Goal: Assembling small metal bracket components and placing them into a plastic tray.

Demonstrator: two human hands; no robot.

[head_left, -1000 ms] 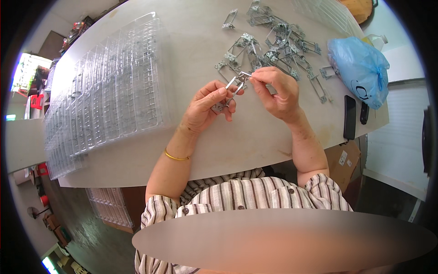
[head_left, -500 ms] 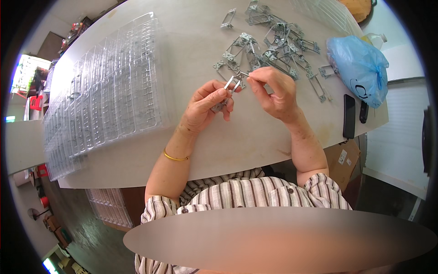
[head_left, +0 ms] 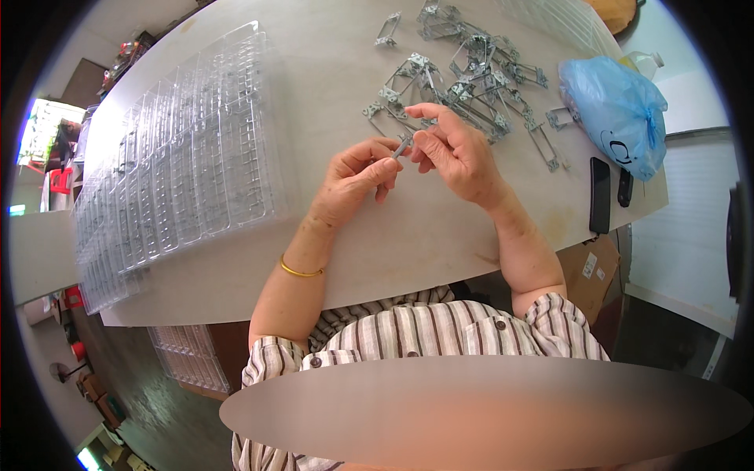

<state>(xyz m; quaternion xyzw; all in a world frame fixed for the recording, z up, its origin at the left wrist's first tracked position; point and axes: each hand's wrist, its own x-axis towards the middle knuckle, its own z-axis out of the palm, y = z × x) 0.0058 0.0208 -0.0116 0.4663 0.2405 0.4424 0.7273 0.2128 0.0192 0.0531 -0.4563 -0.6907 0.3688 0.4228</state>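
Observation:
My left hand is closed around a small grey metal frame, its thumb along the near side. Most of that frame is hidden by the fingers. At its far end my right hand meets it, thumb and bent fingers pinched against the metal while the index finger sticks out above. Just beyond both hands lies a loose pile of similar metal frames, tangled together. One separate frame rests farther back.
Stacked clear plastic trays with small parts cover the table's left side. To the right are a tied blue plastic bag, a black phone and a small black object. A cardboard box stands below the table edge.
The metal frame has turned in my left hand and shows less. My right hand has moved left and slightly down onto its end, and its index finger has lifted away.

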